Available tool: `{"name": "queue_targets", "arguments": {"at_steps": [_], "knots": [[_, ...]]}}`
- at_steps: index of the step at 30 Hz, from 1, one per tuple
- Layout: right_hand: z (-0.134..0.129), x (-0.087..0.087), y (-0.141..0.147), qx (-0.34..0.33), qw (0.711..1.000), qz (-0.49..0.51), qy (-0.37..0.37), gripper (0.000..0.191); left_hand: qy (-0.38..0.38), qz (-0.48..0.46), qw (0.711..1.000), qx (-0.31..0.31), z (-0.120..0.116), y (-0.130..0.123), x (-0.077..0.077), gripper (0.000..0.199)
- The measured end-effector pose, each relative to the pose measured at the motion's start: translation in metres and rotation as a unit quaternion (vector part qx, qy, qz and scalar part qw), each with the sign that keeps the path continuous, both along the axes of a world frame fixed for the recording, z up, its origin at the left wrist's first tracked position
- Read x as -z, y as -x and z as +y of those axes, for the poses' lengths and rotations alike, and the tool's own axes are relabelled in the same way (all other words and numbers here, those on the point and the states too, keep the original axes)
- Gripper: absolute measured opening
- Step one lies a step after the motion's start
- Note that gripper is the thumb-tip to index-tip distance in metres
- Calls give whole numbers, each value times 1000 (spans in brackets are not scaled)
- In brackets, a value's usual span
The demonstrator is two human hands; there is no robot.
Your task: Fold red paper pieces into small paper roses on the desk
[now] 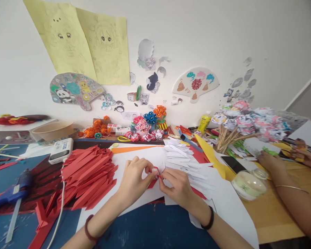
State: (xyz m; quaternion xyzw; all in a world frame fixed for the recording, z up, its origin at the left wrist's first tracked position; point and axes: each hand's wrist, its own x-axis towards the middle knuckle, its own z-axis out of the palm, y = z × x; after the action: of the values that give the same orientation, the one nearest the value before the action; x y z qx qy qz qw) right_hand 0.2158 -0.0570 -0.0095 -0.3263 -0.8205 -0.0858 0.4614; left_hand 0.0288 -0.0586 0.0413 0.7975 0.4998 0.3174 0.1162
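Over the white paper sheets (pixel 131 162), my left hand (pixel 138 174) pinches a small folded red paper piece (pixel 152 183) between thumb and forefinger. My right hand (pixel 176 185) grips the same piece from the other side, its fingers pressed together. The two hands almost touch. Left of them lies a big pile of folded red paper strips (pixel 90 173). Folded white paper strips (pixel 184 159) are stacked just beyond and to the right of my right hand.
A blue glue gun (pixel 18 190) and white power bank (pixel 60 151) are at left. On the right are a phone (pixel 233 164), a clear jar (pixel 248 185) and another person's hands (pixel 274 164). Paper flowers (pixel 248 119) stand behind.
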Motion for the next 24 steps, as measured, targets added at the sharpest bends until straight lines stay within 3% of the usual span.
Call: {"name": "queue_targets", "arguments": {"at_steps": [5, 13, 24], "knots": [[-1, 0, 1, 30, 999, -27, 16, 17, 34, -23, 999, -2, 1, 0, -1, 14], [2, 4, 0, -38, 996, -78, 10, 21, 88, -41, 995, -7, 3, 3, -6, 13], [0, 4, 1, -78, 994, -70, 9, 20, 120, -59, 991, 4, 14, 11, 3, 15]]}}
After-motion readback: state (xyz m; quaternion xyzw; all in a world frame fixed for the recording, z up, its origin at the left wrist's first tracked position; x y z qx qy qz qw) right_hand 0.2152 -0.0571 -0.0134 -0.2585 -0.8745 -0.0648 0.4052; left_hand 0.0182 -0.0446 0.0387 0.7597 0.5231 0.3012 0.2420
